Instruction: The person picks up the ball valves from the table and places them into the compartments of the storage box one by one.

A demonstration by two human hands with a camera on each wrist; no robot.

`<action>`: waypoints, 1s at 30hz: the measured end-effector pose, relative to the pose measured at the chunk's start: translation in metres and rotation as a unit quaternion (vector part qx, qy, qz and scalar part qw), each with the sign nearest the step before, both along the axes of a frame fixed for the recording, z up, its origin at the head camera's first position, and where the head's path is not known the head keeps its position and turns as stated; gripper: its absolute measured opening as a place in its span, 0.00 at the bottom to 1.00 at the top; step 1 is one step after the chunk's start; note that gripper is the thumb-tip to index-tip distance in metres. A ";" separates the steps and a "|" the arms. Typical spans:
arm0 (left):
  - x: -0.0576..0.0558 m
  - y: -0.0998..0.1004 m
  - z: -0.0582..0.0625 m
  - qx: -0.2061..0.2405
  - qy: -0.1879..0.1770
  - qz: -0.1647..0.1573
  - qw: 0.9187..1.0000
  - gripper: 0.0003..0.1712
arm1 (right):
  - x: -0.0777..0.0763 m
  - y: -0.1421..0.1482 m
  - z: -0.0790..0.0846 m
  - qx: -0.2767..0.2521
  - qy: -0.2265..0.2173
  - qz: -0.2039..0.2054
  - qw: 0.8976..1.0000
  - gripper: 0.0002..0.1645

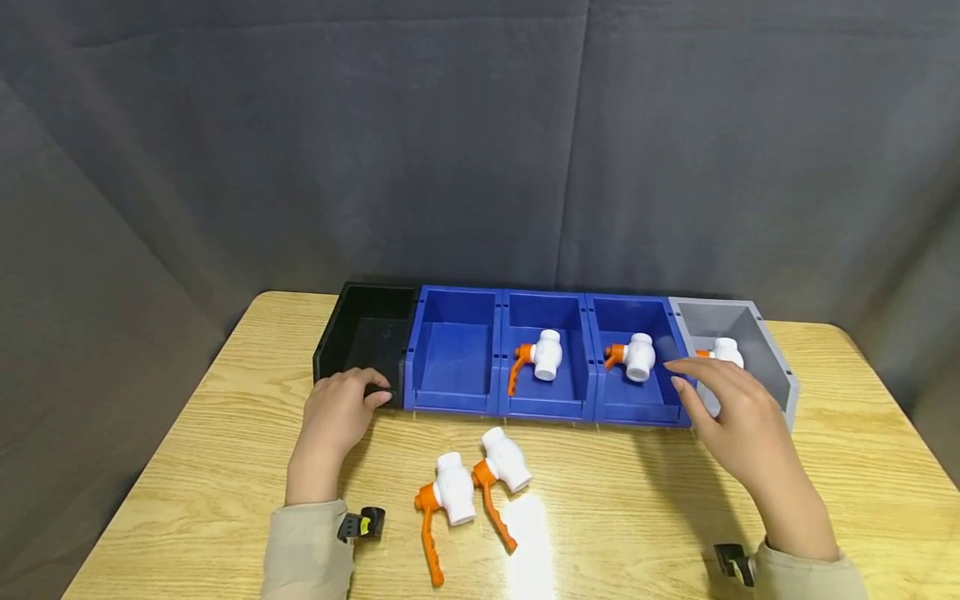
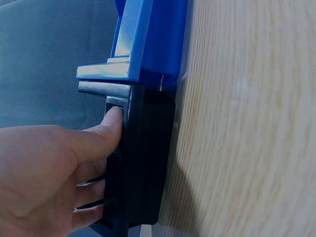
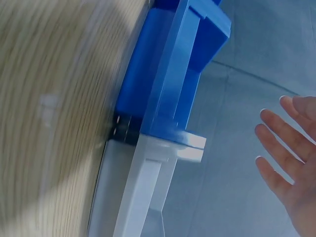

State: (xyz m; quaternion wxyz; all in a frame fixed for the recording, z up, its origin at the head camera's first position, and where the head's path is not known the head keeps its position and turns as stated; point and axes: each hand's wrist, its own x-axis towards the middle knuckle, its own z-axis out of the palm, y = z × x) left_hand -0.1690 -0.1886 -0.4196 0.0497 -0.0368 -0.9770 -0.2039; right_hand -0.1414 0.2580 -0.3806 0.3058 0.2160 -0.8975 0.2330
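My left hand (image 1: 340, 414) is at the front of the black bin (image 1: 373, 337). In the left wrist view its thumb (image 2: 113, 123) touches the front lip, with the other fingers curled behind it, gripping the lip. Over the boundary between the right blue bin (image 1: 637, 414) and the grey bin (image 1: 780, 367) hovers my right hand (image 1: 738, 417), fingers spread and holding nothing. A white ball valve (image 1: 726, 350) with an orange handle lies in the grey bin, partly hidden by that hand. Another ball valve (image 1: 639, 358) rests in the right blue bin.
The middle blue bin (image 1: 546, 408) holds a ball valve (image 1: 548, 356). Beside it stands the left blue bin (image 1: 453, 354). Two more valves, one left (image 1: 454, 490) and one right (image 1: 507, 460), lie on the wooden table (image 1: 225, 467). A grey curtain (image 1: 465, 150) hangs behind.
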 end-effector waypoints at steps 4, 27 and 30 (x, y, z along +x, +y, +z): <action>0.000 0.000 0.002 -0.002 0.002 0.002 1.000 0.10 | -0.001 0.007 0.002 0.001 -0.001 -0.011 1.000 0.16; 0.002 0.003 -0.002 -0.017 0.023 -0.008 1.000 0.09 | 0.001 0.055 -0.001 0.030 -0.183 -0.102 0.977 0.17; 0.001 0.005 -0.002 -0.019 0.023 -0.009 1.000 0.09 | 0.000 0.060 -0.004 0.032 -0.192 -0.109 0.975 0.16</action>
